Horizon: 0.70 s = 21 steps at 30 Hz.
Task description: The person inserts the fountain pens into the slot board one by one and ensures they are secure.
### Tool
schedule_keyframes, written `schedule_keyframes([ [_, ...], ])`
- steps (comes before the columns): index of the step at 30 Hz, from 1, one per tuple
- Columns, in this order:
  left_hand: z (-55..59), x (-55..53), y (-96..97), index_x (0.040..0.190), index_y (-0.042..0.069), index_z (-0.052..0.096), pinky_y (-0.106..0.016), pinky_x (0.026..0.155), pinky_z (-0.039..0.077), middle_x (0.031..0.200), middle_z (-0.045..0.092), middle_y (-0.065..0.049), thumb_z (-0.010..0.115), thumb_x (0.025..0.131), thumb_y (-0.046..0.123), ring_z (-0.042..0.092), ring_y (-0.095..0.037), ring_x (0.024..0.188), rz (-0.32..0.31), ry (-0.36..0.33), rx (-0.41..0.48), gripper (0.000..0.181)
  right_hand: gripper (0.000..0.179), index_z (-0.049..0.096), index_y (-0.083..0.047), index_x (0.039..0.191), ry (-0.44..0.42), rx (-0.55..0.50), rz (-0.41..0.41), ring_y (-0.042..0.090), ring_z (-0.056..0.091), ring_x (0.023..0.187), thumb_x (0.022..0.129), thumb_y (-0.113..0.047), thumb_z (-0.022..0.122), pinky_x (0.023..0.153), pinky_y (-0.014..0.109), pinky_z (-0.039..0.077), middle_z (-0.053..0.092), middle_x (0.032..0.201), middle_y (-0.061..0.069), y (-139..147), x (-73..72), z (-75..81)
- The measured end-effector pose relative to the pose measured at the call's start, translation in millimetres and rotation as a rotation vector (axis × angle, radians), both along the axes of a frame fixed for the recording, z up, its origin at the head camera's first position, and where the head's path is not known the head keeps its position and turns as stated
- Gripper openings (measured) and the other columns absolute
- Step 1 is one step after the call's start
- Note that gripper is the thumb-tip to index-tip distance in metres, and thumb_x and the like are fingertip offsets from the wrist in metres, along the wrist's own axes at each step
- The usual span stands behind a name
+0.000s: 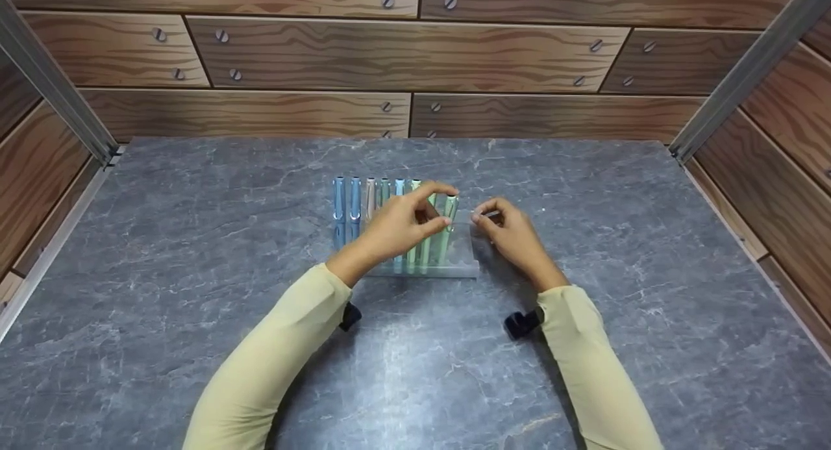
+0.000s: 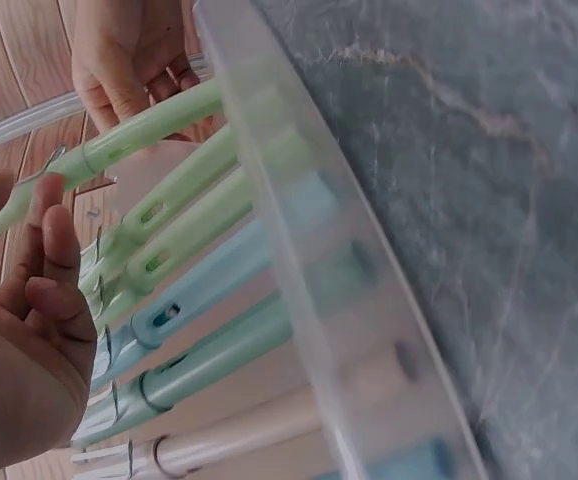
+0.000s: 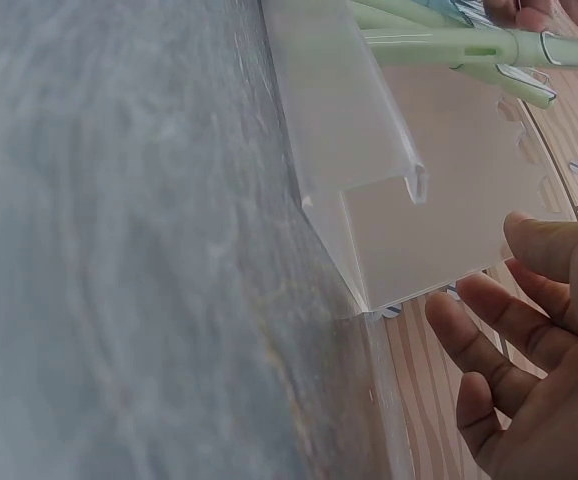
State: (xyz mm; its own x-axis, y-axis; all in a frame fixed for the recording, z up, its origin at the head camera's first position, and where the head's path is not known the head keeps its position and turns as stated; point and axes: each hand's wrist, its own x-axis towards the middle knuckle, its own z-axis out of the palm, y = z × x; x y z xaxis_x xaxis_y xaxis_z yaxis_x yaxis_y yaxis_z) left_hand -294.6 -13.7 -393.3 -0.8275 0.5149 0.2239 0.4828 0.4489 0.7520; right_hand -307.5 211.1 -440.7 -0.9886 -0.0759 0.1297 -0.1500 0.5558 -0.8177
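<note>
A clear pen stand point(image 1: 463, 250) holds a row of pens, from blue pens point(image 1: 339, 200) at the left to pale green ones at the right. My left hand point(image 1: 397, 224) pinches the capped upper part of the rightmost light green pen point(image 2: 159, 122) between thumb and fingers. That pen leans slightly, its lower end behind the stand's front lip point(image 2: 279, 190). At the stand's right side, my right hand point(image 1: 516, 237) pinches the edge of the back panel point(image 3: 439, 200) with thumb and fingertips. My left hand and forearm hide parts of the middle pens in the head view.
The stand rests on a grey marbled tabletop point(image 1: 195, 255). Wood-patterned panels point(image 1: 415, 54) close off the back and sides, with metal posts point(image 1: 740, 73) at the rear corners. A black wrist camera point(image 1: 522, 323) sits below the right wrist, another point(image 1: 350, 316) below the left.
</note>
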Motion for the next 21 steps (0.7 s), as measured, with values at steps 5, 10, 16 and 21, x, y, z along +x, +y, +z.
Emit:
schedule_keyframes([
  [5,-3.1,2.7,5.7,0.139,0.033,0.045,-0.026,0.060,0.048,0.081,0.068,0.003,0.068,0.091,0.028,0.060,-0.010,0.067,0.046,0.045,-0.107,0.054,0.018,0.060,-0.001,0.105,-0.005,-0.002,0.006,0.016,0.062,0.088,0.096,-0.017,0.060,0.067,0.021,0.048,0.064,0.109,0.017,-0.6,-1.3,-1.1],
  [10,-3.9,4.2,10.1,0.140,0.033,0.043,-0.025,0.051,0.043,0.080,0.068,0.004,0.068,0.090,0.029,0.059,-0.010,0.062,0.100,0.114,-0.177,0.056,0.018,0.060,-0.002,0.104,0.001,0.000,-0.001,0.014,0.063,0.087,0.096,-0.017,0.060,0.068,0.019,0.048,0.065,0.110,0.017,-0.4,-0.7,-1.3],
  [16,-4.8,4.7,11.6,0.139,0.032,0.043,-0.022,0.045,0.037,0.074,0.067,0.004,0.068,0.090,0.027,0.055,-0.010,0.054,0.141,0.146,-0.189,0.056,0.018,0.060,-0.002,0.104,0.004,-0.002,0.002,0.015,0.063,0.087,0.096,-0.017,0.060,0.068,0.020,0.048,0.065,0.110,0.016,0.2,-0.8,-1.8],
  [21,-3.8,5.4,13.6,0.140,0.031,0.043,-0.022,0.043,0.033,0.067,0.064,0.003,0.068,0.090,0.026,0.048,-0.009,0.050,0.185,0.147,-0.204,0.056,0.017,0.060,-0.003,0.104,0.001,0.003,-0.002,0.012,0.062,0.085,0.096,-0.017,0.060,0.065,0.021,0.048,0.065,0.110,0.016,0.9,0.1,-1.1],
])
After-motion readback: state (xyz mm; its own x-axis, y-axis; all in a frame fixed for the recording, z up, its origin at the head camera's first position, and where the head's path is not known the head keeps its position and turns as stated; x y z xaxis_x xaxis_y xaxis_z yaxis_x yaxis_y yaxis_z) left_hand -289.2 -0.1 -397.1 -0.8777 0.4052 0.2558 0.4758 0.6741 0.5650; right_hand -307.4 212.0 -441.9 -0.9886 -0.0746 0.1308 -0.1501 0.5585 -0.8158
